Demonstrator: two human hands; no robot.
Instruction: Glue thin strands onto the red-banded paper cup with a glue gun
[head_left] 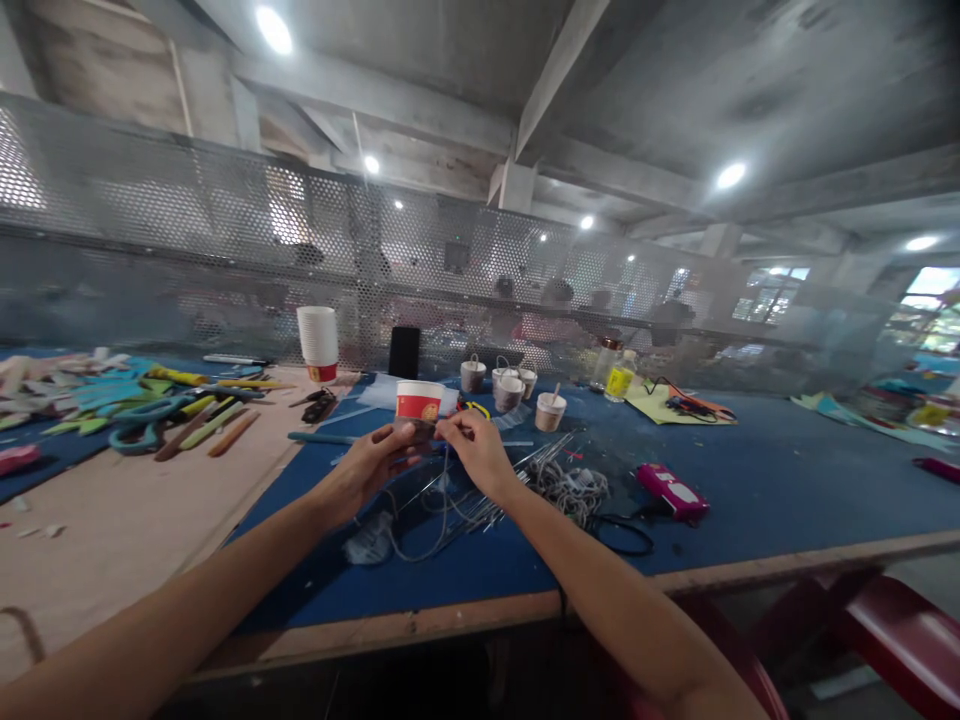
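Above the blue table mat, my left hand (pixel 379 455) is closed on a small dark grey-brown piece (pixel 423 431) whose exact kind I cannot make out. Pinched fingers of my right hand (pixel 474 445) meet the piece's right side. A thin grey cord (pixel 444 500) hangs below the hands and loops onto the mat. Just behind them stands a red and white paper cup (pixel 418 401). To the right of my right wrist lies a tangled heap of grey cord (pixel 574 490), with several thin metal rods (pixel 487 510) beside it.
Several small grey pots with wire handles (pixel 472 375) stand behind, near a cup with a stick (pixel 550 411). Stacked paper cups (pixel 318 342) and a black phone (pixel 405 352) are by the perforated screen. Scissors (pixel 142 425) and tools lie left; a magenta box (pixel 673 492) lies right.
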